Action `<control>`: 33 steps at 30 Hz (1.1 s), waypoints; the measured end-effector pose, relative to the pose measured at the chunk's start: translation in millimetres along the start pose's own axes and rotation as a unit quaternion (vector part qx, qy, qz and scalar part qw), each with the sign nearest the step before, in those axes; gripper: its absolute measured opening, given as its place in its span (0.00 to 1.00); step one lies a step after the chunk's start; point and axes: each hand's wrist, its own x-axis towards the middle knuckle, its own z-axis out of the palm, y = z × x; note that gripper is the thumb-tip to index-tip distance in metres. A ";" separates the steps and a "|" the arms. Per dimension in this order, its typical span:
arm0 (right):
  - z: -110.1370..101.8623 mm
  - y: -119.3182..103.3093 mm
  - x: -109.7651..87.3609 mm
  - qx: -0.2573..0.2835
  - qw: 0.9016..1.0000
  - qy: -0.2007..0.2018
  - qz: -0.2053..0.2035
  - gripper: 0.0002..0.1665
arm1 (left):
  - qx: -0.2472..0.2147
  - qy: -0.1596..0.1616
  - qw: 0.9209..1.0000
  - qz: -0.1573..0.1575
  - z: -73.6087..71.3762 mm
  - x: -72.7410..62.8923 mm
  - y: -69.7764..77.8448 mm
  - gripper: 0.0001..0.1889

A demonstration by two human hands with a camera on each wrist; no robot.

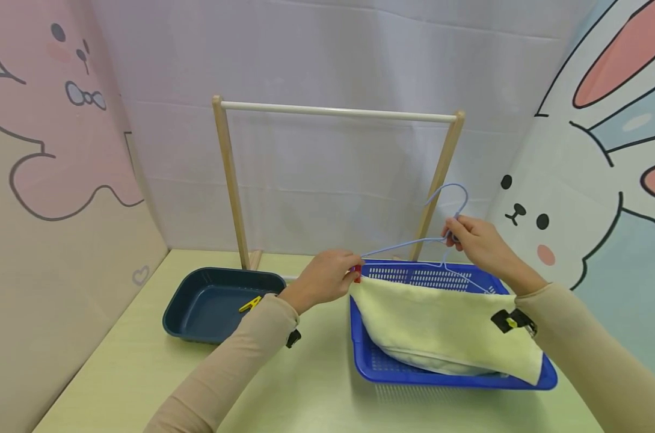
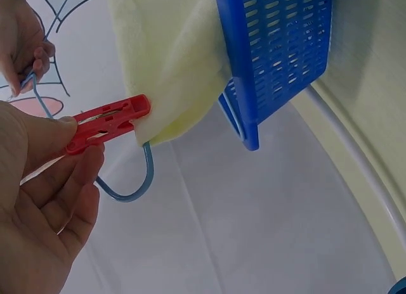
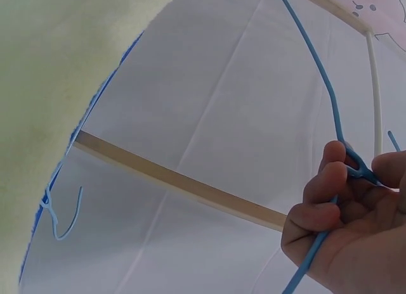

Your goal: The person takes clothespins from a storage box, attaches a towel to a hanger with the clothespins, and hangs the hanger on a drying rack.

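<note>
My left hand (image 1: 327, 276) pinches a red clothespin (image 2: 108, 124) between thumb and fingers. The clothespin's tip sits at the corner of a pale yellow towel (image 1: 441, 325), where the rounded end of a blue wire hanger (image 2: 130, 196) shows beside it. My right hand (image 1: 479, 243) holds that hanger by its neck, fingers curled round the wire, the hook standing up above them. Most of the towel droops over a blue plastic basket (image 1: 441, 380). In the right wrist view, a second blue hanger (image 3: 60, 234) shows its hook past the towel's edge.
A dark blue basin (image 1: 167, 313) stands on the table at left, with a yellow clothespin (image 1: 249, 304) inside. Behind the hands rises a wooden rack with a white crossbar (image 1: 338, 111). Curtain walls (image 1: 327, 54) with cartoon animals surround the table.
</note>
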 end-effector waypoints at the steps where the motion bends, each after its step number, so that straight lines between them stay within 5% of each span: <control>1: -0.3 0.2 0.1 0.000 1.000 0.001 0.000 0.29 | 0.001 0.001 1.000 -0.002 -0.3 0.0 0.0 0.06; 18: -3.7 1.9 2.3 0.003 1.000 -0.002 0.006 0.29 | 0.007 0.017 1.000 -0.016 -3.5 -2.4 -9.3 0.12; 33: -10.2 2.2 0.8 0.009 1.000 0.005 0.006 0.28 | 0.003 0.022 0.998 -0.058 -21.1 -22.5 -39.7 0.05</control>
